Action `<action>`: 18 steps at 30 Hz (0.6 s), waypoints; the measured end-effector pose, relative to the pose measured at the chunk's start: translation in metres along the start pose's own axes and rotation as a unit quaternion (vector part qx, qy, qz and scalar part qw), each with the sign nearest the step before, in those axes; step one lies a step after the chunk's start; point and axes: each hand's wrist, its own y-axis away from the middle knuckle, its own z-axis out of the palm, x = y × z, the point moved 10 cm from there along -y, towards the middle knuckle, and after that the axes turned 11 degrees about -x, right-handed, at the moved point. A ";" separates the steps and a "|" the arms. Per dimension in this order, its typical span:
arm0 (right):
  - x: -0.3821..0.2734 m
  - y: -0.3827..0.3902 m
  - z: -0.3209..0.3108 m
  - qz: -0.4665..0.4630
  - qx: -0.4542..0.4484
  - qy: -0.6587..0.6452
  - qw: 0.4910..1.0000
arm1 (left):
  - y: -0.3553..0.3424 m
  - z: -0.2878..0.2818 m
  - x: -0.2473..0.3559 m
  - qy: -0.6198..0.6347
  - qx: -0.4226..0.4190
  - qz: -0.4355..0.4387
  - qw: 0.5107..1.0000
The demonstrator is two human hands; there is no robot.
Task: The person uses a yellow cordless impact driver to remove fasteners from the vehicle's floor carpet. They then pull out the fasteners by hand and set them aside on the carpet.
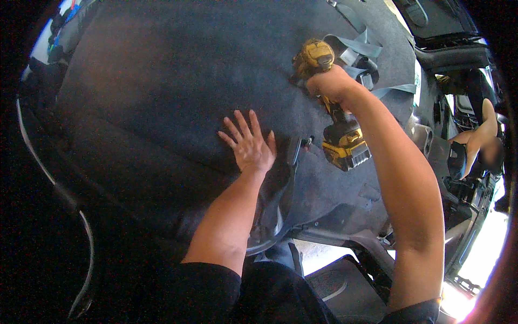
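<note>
The right hand (335,85) is closed around the handle of the drill (340,125); the position of the trigger finger cannot be determined. The drill is located within this grip, its yellow head just beyond the knuckles and its battery base on the near side of the wrist. The left hand (252,152) is to the left of the grip and nearer the body, palm down on the carpet (162,70), fingers spread, holding nothing. Status, as judged from this view: the tool is in hand and positioned over the carpet, and the free hand appears to brace the surface. Completion of any fastening cannot be confirmed, because the nose of the drill is obscured and neither bit nor screw can be made out at it. Whether the nose contacts the carpet is likewise not shown. The belts (372,50) lie loose beyond and to the right of the grip, with a buckle (367,81) just to its right; no fastening of these is evident. A small metal fitting (308,142) stands on the near side of the grip, left of the battery base, untouched by either hand. The count of fixing points finished or outstanding cannot be established.
</note>
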 end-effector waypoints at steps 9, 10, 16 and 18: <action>0.000 0.006 -0.001 0.041 -0.038 -0.069 0.996 | 0.001 0.000 0.001 -0.008 0.009 0.005 1.000; 0.001 0.008 0.000 0.044 -0.055 -0.073 0.995 | 0.001 -0.002 0.001 -0.005 0.015 0.007 1.000; -0.001 0.025 -0.010 0.012 -0.031 -0.082 0.996 | 0.000 0.001 0.000 0.003 0.002 0.007 1.000; 0.001 0.032 -0.012 0.008 -0.041 -0.102 0.994 | 0.001 0.001 -0.001 0.002 0.006 0.005 1.000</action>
